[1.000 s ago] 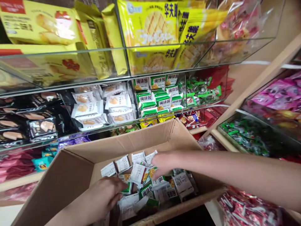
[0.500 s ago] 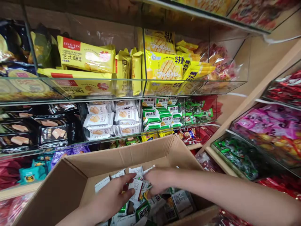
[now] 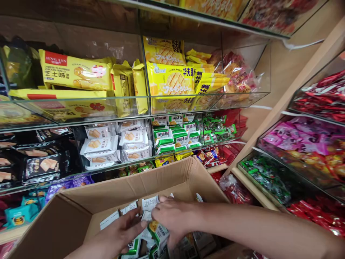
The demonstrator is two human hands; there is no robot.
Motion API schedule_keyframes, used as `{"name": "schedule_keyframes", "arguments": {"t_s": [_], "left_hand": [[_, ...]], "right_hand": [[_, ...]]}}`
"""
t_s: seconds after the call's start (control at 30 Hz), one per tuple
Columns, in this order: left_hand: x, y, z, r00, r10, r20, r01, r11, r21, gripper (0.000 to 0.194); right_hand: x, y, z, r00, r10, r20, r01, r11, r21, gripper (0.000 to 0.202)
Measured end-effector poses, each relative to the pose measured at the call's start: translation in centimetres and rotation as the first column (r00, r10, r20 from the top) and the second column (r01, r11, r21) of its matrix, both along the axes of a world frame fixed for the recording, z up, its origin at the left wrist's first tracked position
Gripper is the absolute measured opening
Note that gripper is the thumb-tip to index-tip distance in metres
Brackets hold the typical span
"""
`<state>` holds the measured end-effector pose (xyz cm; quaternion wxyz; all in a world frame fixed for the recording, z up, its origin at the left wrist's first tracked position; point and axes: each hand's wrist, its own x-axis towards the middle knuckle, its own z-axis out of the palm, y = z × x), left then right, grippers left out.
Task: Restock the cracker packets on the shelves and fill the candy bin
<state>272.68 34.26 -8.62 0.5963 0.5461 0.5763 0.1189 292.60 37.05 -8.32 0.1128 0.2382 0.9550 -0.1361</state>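
A cardboard box [image 3: 164, 175] stands in front of me with loose green-and-white snack packets [image 3: 134, 248] inside, some showing their pale printed backs. My right hand [image 3: 172, 216] reaches in from the right, its fingers closed on one snack packet [image 3: 159, 230] that hangs tilted below them. My left hand [image 3: 121, 230] is over the packets at the left, thumb and fingers apart, with nothing seen in it. The undersides of both hands are hidden.
Behind the box are clear shelf bins with yellow waffle packets [image 3: 171, 79], white packets [image 3: 101, 144] and matching green-and-white packets [image 3: 180, 138]. Glass shelf edges run just above the box's back flap. On the right, more bins hold pink candies [image 3: 299, 135] and green-wrapped candies [image 3: 265, 176].
My right hand has drawn up slightly and now has a green-and-white packet in its fingers. My left hand has shifted slightly left and down. The whole view has turned a little to the right.
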Motion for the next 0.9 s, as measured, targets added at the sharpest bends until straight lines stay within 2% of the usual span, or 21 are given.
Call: {"name": "schedule_keyframes", "arguments": {"t_s": [0.07,0.13,0.2,0.27,0.37,0.43,0.47,0.53,0.67,0.77,0.9], "left_hand": [[1.1,-0.4,1.4,0.970,0.144,0.195,-0.095,0.965,-0.243,0.057],[2.6,-0.5,3.0,0.892,0.263,0.368,-0.136,0.932,-0.336,0.047],[4.2,0.0,4.8,0.827,0.340,0.448,-0.213,0.926,-0.311,0.031],[5.8,1.2,6.5,0.778,0.387,0.495,-0.306,0.922,-0.238,0.019],[8.4,3.8,9.3,0.678,0.397,0.619,-0.416,0.901,-0.123,0.011],[10.4,5.8,10.8,0.576,0.403,0.711,-0.499,0.863,-0.085,0.009],[11.5,6.9,11.5,0.518,0.426,0.742,-0.544,0.833,-0.098,0.010],[13.6,9.1,12.4,0.453,0.456,0.766,-0.586,0.800,-0.130,0.012],[16.3,12.7,13.1,0.407,0.456,0.791,-0.648,0.755,-0.101,0.011],[16.6,14.3,13.2,0.390,0.417,0.821,-0.671,0.740,-0.057,0.018],[16.3,15.3,13.0,0.386,0.346,0.855,-0.680,0.733,0.011,0.029]], "right_hand": [[0.8,-0.5,2.9,0.982,0.005,-0.187,0.009,0.997,0.076,0.053],[1.8,-1.0,5.2,0.945,-0.015,-0.326,0.067,0.987,0.147,0.035],[3.1,-1.2,6.7,0.898,-0.068,-0.435,0.174,0.962,0.209,0.027],[4.6,-0.9,7.4,0.821,-0.131,-0.556,0.318,0.914,0.253,0.036],[6.8,0.9,7.6,0.609,-0.218,-0.763,0.561,0.798,0.220,0.041],[8.0,2.7,7.5,0.473,-0.255,-0.843,0.662,0.734,0.150,0.036],[8.4,3.7,7.5,0.437,-0.262,-0.861,0.686,0.716,0.130,0.033],[8.9,5.5,7.4,0.415,-0.263,-0.871,0.709,0.693,0.128,0.029],[9.1,8.4,7.4,0.445,-0.260,-0.857,0.741,0.645,0.189,0.033],[8.9,9.8,7.6,0.484,-0.276,-0.831,0.754,0.613,0.236,0.042],[8.6,11.2,8.1,0.526,-0.291,-0.799,0.766,0.571,0.295,0.049]]}}
